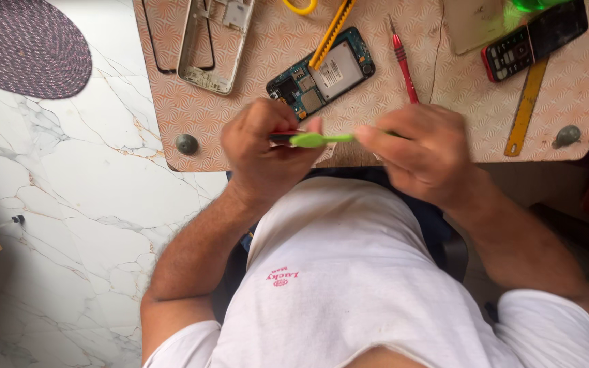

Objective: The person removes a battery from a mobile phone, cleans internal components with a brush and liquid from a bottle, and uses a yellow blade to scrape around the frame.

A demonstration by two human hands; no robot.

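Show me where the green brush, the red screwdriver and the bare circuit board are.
green brush [316,140], head view, on its head.
red screwdriver [403,68], head view, on its handle.
circuit board [322,71], head view, on its metal shield.

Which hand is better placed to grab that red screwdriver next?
Probably the right hand: the red screwdriver lies just beyond it, though it holds the green brush. The left hand is farther off and holds a small dark part.

Dark blank screen on red-black keypad phone [534,39], table's upper right corner.
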